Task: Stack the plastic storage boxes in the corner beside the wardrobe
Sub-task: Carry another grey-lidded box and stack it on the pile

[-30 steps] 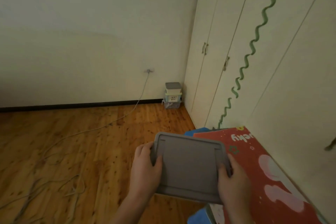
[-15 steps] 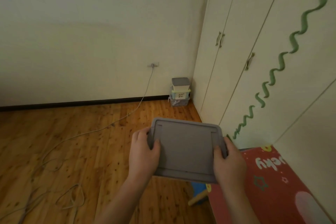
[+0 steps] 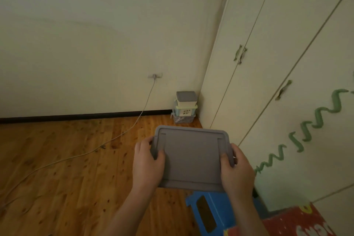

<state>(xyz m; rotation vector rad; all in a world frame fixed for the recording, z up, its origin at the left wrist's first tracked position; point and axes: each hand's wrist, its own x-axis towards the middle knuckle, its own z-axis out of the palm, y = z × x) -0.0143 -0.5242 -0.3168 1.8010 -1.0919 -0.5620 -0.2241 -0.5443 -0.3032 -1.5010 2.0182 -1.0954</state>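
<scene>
Box [image 3: 191, 159], grey plastic with its lid facing up, sits in the lower middle of the view, held in the air above the wooden floor [image 3: 67, 178] by both hands. The left hand [image 3: 148, 165] clamps the box's nine o'clock edge: the thumb lies flat on top of the lid and the fingers curl over the side and out of sight beneath. The right hand [image 3: 236, 170] clamps the three o'clock edge in the same way, thumb on the lid, fingers wrapped under the rim. Both forearms reach up from the six o'clock edge of the frame, bare, angled slightly toward each other, with the wrists nearly straight. The box is level, or close to it, its long side running from hand to hand.

At twelve o'clock from the held box, well apart from it, a stack of boxes [image 3: 185, 107] stands on the floor in the corner, touching or just beside the wardrobe [image 3: 287, 63] on its three o'clock side and against the wall [image 3: 95, 44] behind. The top one has a grey lid; a lower one carries a white label whose writing is too small to read. A cable [image 3: 122, 134] runs from a wall socket [image 3: 154, 76] at eleven o'clock down across the floor toward eight o'clock. A blue stool [image 3: 208, 214] stands at six o'clock, just below the held box, with a red mat [image 3: 298, 222] at five o'clock beside it.
</scene>
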